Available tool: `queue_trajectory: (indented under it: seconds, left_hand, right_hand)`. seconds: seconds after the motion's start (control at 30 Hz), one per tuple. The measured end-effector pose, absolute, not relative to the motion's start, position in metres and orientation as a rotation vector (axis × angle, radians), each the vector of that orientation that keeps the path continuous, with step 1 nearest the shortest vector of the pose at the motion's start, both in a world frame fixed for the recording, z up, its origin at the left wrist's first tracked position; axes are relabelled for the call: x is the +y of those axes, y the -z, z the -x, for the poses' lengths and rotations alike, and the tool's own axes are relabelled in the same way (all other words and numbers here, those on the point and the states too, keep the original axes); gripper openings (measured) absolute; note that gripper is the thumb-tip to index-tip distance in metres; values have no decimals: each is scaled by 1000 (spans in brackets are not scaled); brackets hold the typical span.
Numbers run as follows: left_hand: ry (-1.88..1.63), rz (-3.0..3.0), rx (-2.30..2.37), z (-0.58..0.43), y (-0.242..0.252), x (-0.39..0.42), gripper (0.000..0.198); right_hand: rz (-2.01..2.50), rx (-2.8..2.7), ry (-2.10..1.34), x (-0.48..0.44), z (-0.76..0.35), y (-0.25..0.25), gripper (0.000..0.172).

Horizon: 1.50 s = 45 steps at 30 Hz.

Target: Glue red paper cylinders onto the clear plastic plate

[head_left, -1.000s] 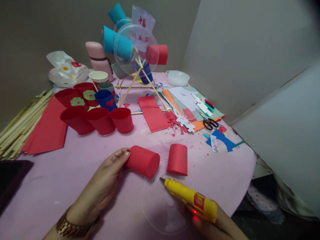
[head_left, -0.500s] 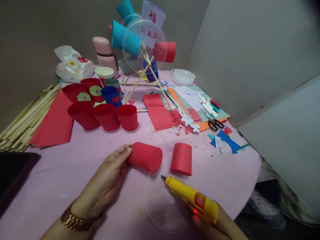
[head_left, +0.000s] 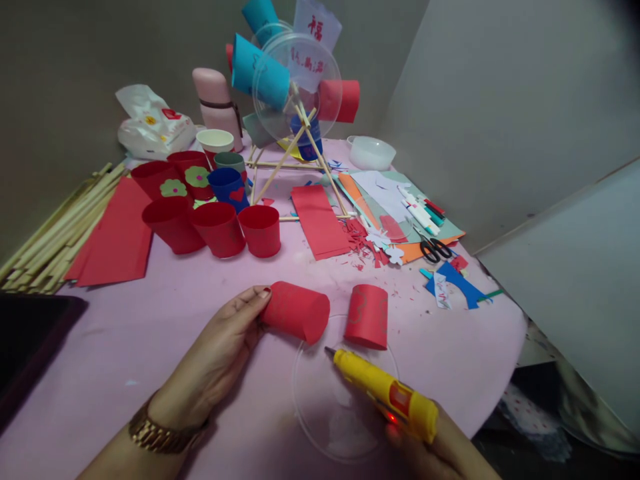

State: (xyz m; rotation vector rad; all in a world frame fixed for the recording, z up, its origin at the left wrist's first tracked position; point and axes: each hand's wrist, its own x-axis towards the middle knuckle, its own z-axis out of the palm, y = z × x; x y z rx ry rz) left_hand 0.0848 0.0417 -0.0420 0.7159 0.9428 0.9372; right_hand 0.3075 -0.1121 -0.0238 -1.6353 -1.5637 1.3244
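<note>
Your left fingers [head_left: 256, 303] hold a red cup [head_left: 297, 312], your right fingers [head_left: 399, 441] the glue gun [head_left: 373, 378]; gluing seems in hand, calling for a steady cup near the nozzle [head_left: 330, 353]

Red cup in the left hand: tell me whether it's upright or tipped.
Tipped: the left hand holds the red cup on its side, its flat end facing right.

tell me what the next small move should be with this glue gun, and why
Probably bring the dark nozzle of the yellow glue gun to the near end of the red paper cup: the left hand holds that cup on its side, its end turned toward the gun, while the right hand grips the gun with its nozzle close by.
</note>
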Motion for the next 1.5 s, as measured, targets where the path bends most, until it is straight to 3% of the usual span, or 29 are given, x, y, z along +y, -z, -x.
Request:
queue_trajectory:
  seconds: [1.5]
  left_hand:
    - [-930, -737, 953, -84, 42, 40, 9]
  right_hand:
    - [1567, -1627, -1149, -115, -309, 36, 22]
